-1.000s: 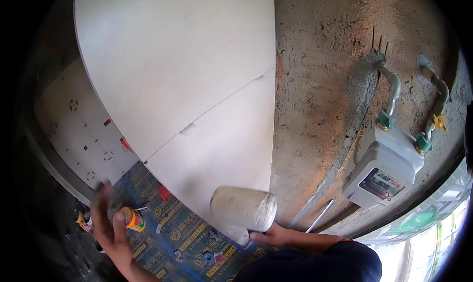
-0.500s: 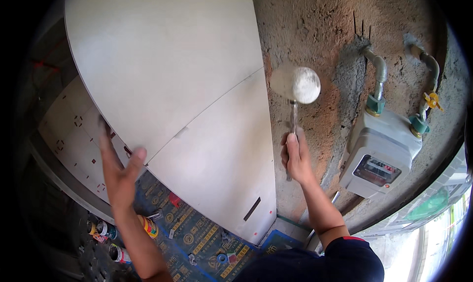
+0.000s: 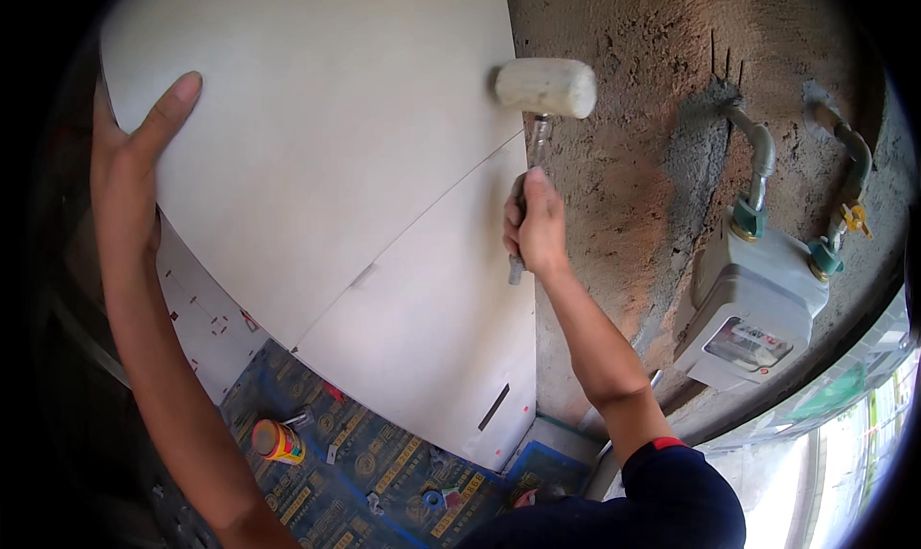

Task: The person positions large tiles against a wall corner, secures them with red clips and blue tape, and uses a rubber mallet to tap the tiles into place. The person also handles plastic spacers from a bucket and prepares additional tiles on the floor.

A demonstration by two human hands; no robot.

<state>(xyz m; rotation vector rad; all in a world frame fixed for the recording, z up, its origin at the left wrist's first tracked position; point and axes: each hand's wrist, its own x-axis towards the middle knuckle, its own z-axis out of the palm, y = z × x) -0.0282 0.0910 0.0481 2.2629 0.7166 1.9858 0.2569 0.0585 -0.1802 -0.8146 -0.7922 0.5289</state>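
Note:
My right hand (image 3: 539,221) is wrapped round the handle of a white-headed rubber mallet (image 3: 549,87). The mallet's head is up, in front of the right edge of a large white upper tile (image 3: 317,98); I cannot tell whether it touches. At the far left my left hand (image 3: 134,156) grips that tile's outer edge, its thumb lying on the face and its fingers mostly hidden behind the edge. Beneath it is a lower white tile (image 3: 432,338) with a dark slot near its bottom corner. A thin slanting joint runs between the two tiles.
A grey gas meter (image 3: 748,309) with pipes and a yellow valve (image 3: 856,221) hangs on the rough wall (image 3: 624,146) at right. A yellow-red can (image 3: 278,441) and a blue tape roll (image 3: 434,501) lie on the printed floor covering (image 3: 336,482). Another marked tile (image 3: 206,300) stands at left.
My left hand has moved up along the upper tile's edge and taken hold there. The mallet has moved up and left from the bare wall to the tile's right edge.

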